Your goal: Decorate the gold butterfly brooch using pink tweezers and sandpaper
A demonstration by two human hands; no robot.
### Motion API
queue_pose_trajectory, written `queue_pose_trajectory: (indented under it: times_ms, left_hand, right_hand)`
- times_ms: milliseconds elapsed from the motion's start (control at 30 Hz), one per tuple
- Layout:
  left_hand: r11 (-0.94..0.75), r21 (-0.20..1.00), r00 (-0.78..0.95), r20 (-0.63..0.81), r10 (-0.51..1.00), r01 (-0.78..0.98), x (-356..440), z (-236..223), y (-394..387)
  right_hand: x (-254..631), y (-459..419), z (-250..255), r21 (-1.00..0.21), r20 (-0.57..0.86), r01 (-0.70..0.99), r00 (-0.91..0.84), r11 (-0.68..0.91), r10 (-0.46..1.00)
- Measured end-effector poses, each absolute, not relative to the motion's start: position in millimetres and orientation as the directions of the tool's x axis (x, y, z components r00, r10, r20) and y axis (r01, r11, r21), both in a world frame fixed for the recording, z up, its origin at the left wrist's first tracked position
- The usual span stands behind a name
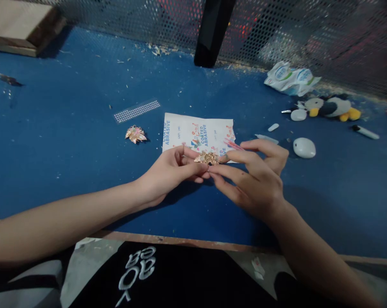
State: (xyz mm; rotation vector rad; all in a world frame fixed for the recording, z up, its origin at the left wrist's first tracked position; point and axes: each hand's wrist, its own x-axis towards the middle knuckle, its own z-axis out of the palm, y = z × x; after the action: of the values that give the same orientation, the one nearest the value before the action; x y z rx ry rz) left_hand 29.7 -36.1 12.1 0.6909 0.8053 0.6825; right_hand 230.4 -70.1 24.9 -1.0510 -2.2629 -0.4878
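Observation:
My left hand [172, 171] is closed in a pinch on a small gold leaf-shaped ornament [207, 158], held just above the blue table. My right hand [255, 177] meets it from the right, fingertips touching the ornament, and grips a thin pink tool [232, 144] that points left over a white sheet of coated abrasive paper [196, 130]. A second gold-pink leaf ornament [135, 134] lies on the table to the left. A clear strip of tiny rhinestones [137, 111] lies beyond it.
The blue table [68, 162] has a wooden front edge. A white oval object [304, 147], small white pieces, a penguin plush [332, 107], a crumpled packet [291, 79] and a marker [365, 132] lie right. A black post [212, 30] and mesh wall stand behind. A wooden block [20, 25] sits far left.

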Motion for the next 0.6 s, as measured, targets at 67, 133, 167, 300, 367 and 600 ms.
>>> queue_pose_trajectory:
  times_ms: [67,133,167,300,367,600]
  left_hand:
    - [0.565,0.782,0.514,-0.381,0.768,-0.264,29.9,11.4,-36.6]
    - [0.548,0.793,0.515,-0.364,0.776,-0.265,30.1,11.2,-37.1]
    - [0.546,0.795,0.516,-0.362,0.776,-0.264,30.2,11.3,-37.5]
    - [0.528,0.816,0.504,-0.362,0.784,-0.236,30.3,12.1,-39.3]
    - [0.491,0.844,0.491,-0.341,0.801,-0.214,29.7,12.0,-40.2]
    - [0.404,0.900,0.467,-0.290,0.835,-0.163,27.8,10.8,-41.0]
  right_hand:
    - [231.1,-71.1,24.3,0.086,0.640,0.783,-0.518,0.616,0.568]
    - [230.9,-72.1,23.1,0.090,0.623,0.788,-0.522,0.609,0.583]
    - [230.4,-72.5,22.5,0.089,0.617,0.789,-0.523,0.608,0.588]
    - [227.3,-72.2,20.7,0.027,0.608,0.787,-0.503,0.616,0.615]
    - [226.0,-71.2,21.2,-0.063,0.600,0.783,-0.466,0.619,0.650]
    - [225.6,-69.9,23.2,-0.200,0.578,0.811,-0.355,0.549,0.735]
